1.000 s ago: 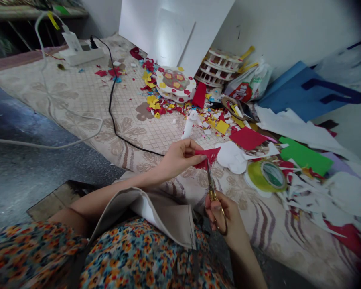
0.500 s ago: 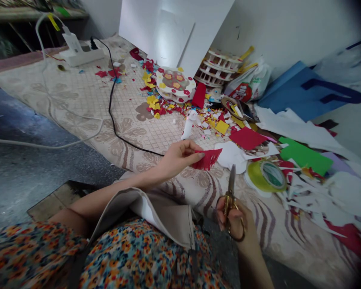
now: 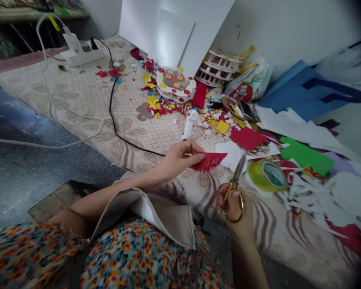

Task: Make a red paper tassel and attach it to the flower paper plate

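The left hand (image 3: 179, 160) pinches the red fringe (image 3: 213, 159), best held flat and taut; the right hand (image 3: 247, 208) holds scissors (image 3: 239, 168).

Table (image 3: 90, 96) layout, wearer's side nearest.
Power strip (image 3: 87, 57) far left. Glue gun (image 3: 188, 127) mid-table, cake-like stand (image 3: 176, 85) behind it, board (image 3: 168, 36) behind stand. Before gun: paper strip (image 3: 211, 161) in left hand (image 3: 179, 158). To its right: scissors (image 3: 235, 184) in right hand (image 3: 239, 206), then tape roll (image 3: 258, 176).

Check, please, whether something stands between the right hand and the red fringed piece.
Apart from scissors in the right hand, nothing visible blocks the red fringed piece; the white cutout lies beyond, on the tablecloth.
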